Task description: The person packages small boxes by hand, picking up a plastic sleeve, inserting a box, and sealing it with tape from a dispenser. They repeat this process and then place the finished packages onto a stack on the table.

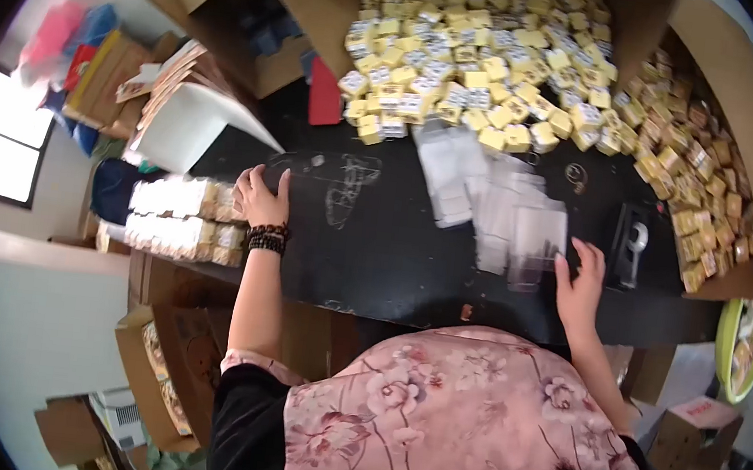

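My left hand, with dark beaded bracelets on its wrist, is at the right end of a two-layer stack of wrapped packs. Its fingers are apart, the fingertips right at the upper pack. On the other side, my right hand is open, fingers spread, beside the nearest of several clear flat plastic boxes. These lie overlapping on the black table. Right of that hand lies a black holder with a white roll, perhaps tape.
Small yellow-and-white boxes are heaped at the back, with brown-sided ones in a cardboard enclosure at right. A red card lies at back left near a white open carton. A green basket stands beyond the right edge.
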`<state>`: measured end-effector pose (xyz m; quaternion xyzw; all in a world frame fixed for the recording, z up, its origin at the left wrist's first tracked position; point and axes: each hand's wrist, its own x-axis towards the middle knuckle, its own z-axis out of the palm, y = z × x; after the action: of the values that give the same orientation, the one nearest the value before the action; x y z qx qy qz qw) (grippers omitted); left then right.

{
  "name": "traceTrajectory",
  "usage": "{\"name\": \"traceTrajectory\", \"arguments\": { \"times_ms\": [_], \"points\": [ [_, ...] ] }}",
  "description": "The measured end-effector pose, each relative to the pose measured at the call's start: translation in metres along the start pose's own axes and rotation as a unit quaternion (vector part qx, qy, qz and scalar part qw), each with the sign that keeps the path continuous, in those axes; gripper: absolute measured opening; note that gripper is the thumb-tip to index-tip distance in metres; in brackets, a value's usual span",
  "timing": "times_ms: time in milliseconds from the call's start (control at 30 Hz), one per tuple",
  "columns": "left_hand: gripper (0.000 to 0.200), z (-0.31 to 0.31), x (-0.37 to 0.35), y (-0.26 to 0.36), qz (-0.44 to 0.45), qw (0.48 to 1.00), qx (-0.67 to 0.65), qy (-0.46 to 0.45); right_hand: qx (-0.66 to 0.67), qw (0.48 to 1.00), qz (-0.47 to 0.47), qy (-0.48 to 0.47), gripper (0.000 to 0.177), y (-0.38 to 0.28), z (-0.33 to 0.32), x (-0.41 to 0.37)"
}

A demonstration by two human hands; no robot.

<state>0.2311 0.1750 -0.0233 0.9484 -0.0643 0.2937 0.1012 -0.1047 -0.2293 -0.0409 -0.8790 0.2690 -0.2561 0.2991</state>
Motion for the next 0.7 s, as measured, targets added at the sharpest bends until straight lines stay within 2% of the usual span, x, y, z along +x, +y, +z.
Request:
{"name": "traceTrajectory", "arguments": {
  "times_ms": [67, 100, 133, 233, 367, 433, 467, 533, 700],
  "points": [
    [0.037, -0.003, -0.029, 0.077, 0.095, 0.983, -0.148, -0.048, -0.079, 0.996, -0.019, 0.029, 0.062, 0.013, 0.015, 0.016],
    [0.032, -0.001, -0.047, 0.114, 0.161, 0.958, -0.229, -0.063, -0.091, 0.995, 0.033, -0.006, 0.069, 0.016, 0.021, 0.024],
    [0.030, -0.016, -0.064, 0.154, 0.181, 0.926, -0.308, -0.122, -0.111, 0.990, 0.085, -0.020, 0.062, 0.017, 0.029, 0.033],
    [0.032, -0.035, -0.108, 0.226, 0.225, 0.874, -0.387, -0.186, -0.125, 0.980, 0.143, -0.053, 0.047, 0.022, 0.032, 0.048],
    [0.040, -0.041, -0.137, 0.266, 0.262, 0.854, -0.392, -0.220, -0.123, 0.980, 0.157, -0.019, 0.059, 0.011, 0.037, 0.047],
    [0.048, -0.040, -0.145, 0.278, 0.295, 0.846, -0.361, -0.261, -0.133, 0.977, 0.161, -0.052, 0.063, 0.004, 0.032, 0.048],
    [0.055, -0.032, -0.147, 0.280, 0.313, 0.843, -0.345, -0.268, -0.134, 0.976, 0.166, -0.048, 0.063, 0.002, 0.029, 0.050],
    [0.058, -0.026, -0.151, 0.287, 0.322, 0.842, -0.343, -0.265, -0.099, 0.967, 0.211, -0.103, 0.061, 0.000, 0.025, 0.056],
    [0.073, -0.021, -0.152, 0.303, 0.345, 0.852, -0.285, -0.272, -0.096, 0.958, 0.247, -0.113, 0.059, -0.001, 0.025, 0.061]
  ]
}}
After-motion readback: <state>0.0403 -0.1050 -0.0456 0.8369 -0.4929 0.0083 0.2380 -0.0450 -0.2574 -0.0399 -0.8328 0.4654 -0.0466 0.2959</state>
